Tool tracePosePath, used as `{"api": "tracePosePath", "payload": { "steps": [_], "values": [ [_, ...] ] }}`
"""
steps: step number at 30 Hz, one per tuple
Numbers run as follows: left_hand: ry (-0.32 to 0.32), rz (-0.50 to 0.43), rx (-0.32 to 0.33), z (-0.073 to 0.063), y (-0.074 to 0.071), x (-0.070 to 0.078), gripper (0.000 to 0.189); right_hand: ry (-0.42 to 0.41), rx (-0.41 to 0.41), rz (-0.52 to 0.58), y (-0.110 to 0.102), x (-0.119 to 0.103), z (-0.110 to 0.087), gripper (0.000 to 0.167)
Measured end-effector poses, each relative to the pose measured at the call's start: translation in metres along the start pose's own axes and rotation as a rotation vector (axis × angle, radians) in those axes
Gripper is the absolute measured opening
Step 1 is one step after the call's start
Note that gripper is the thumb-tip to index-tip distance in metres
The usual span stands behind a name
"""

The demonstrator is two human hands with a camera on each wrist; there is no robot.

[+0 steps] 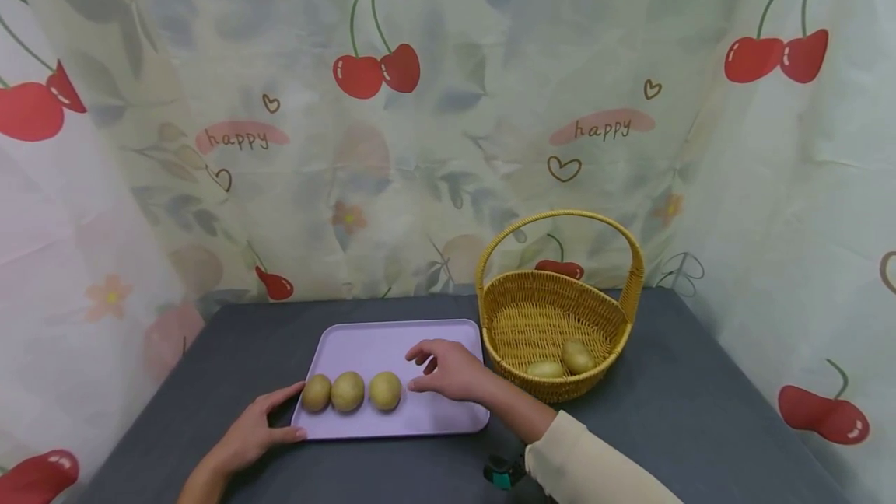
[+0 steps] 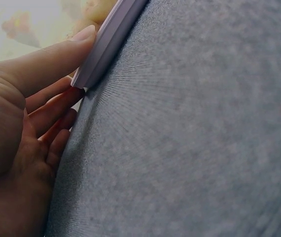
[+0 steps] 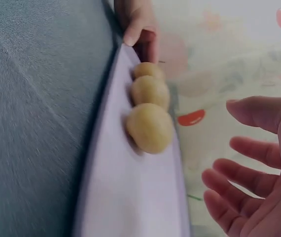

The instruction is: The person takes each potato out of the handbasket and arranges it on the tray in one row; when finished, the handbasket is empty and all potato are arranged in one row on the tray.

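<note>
Three round yellow-brown potatoes lie in a row on the left half of a lilac tray (image 1: 448, 420): a left one (image 1: 316, 393), a middle one (image 1: 348, 391) and a right one (image 1: 385, 390). My left hand (image 1: 246, 430) holds the tray's near left corner, thumb on the rim (image 2: 103, 47) and fingers round the other side. Over the tray, right of the potatoes, hovers my right hand (image 1: 451, 370), its fingers loosely bent with nothing between them. The right wrist view shows this hand (image 3: 263, 173) with thumb and fingers spread apart, away from the nearest potato (image 3: 150, 128).
A yellow wicker basket (image 1: 518, 325) with a tall arched handle stands right of the tray, two potatoes (image 1: 577, 356) inside it. A dark cloth (image 1: 665, 411) covers the table. Behind hangs a cherry-print curtain (image 1: 448, 138). A small black and teal object (image 1: 502, 474) shows beside the right sleeve.
</note>
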State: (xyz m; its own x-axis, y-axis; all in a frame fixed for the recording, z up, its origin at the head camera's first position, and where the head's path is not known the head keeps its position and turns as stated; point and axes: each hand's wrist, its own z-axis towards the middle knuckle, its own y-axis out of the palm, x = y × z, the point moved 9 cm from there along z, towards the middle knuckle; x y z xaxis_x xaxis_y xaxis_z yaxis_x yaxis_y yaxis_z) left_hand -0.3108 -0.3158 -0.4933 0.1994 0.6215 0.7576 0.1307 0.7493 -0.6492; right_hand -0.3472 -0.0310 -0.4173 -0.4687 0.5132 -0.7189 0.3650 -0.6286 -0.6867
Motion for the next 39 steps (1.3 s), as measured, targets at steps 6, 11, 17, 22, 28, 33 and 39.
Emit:
{"api": "tracePosePath", "payload": {
  "steps": [6,11,17,22,28,33,39],
  "values": [
    [-0.006,0.021,0.012,-0.001,-0.003,0.004,0.076,-0.079,-0.025,-0.022,-0.027,-0.013,-0.013,0.031],
    [0.001,0.021,0.006,0.000,-0.001,0.003,0.075,-0.093,-0.024,-0.020,-0.053,-0.018,-0.021,0.031],
    [-0.016,-0.012,0.003,-0.001,0.002,0.000,0.076,-0.084,-0.088,-0.086,-0.104,-0.019,-0.026,0.031],
    [-0.001,0.011,0.012,-0.001,0.000,0.002,0.075,-0.028,-0.234,-0.145,-0.138,0.011,-0.028,0.035],
    [0.000,0.027,0.015,-0.002,-0.003,0.002,0.075,0.170,-0.400,0.000,-0.145,0.063,-0.026,0.038],
    [-0.025,-0.011,0.013,-0.002,-0.001,0.001,0.076,0.373,-0.497,0.161,-0.135,0.101,-0.030,0.046],
    [-0.033,-0.035,0.016,-0.003,-0.001,0.002,0.075,0.499,-0.626,0.227,-0.117,0.132,-0.039,0.045]
  ]
}}
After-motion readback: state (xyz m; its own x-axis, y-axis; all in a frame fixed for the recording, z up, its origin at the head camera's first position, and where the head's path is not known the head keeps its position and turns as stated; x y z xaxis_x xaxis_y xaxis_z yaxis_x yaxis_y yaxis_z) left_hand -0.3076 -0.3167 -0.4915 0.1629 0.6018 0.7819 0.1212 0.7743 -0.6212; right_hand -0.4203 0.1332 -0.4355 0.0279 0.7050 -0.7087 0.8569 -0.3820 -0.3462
